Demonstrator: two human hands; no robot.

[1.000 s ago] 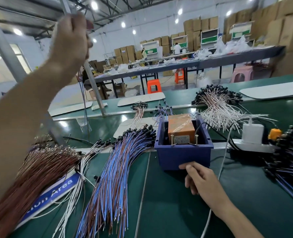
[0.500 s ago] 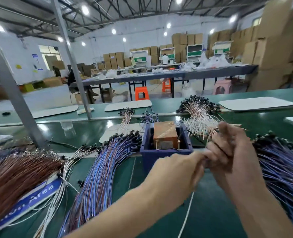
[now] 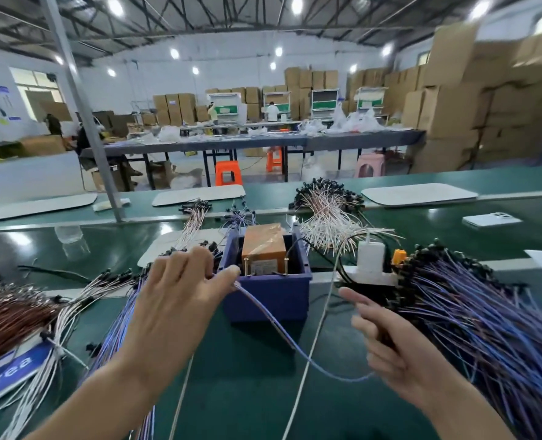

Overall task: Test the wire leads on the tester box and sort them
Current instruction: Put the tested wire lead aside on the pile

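The orange tester box (image 3: pixel 264 246) sits inside a blue bin (image 3: pixel 269 296), with two brass pins standing at its front. My left hand (image 3: pixel 180 300) is at the bin's front-left corner and pinches one end of a blue-purple wire lead (image 3: pixel 282 331) between thumb and fingers. The lead sags across the green table to my right hand (image 3: pixel 399 354), whose lower fingers curl round its other end while the index finger points out. That hand hovers beside the big right pile of blue-purple leads (image 3: pixel 485 312).
Another blue-purple bundle (image 3: pixel 117 328), white leads (image 3: pixel 56 331) and a brown bundle (image 3: pixel 9 319) lie on the left. Pink-white leads (image 3: pixel 330 217) are heaped behind the bin. A power strip with a white charger (image 3: pixel 371 258) and its white cable (image 3: pixel 314 344) sit right of the bin. A metal post (image 3: pixel 82 106) rises at back left.
My left hand came down from overhead, met my right hand at the right pile, then moved left to the bin. A lead is now stretched between both hands.
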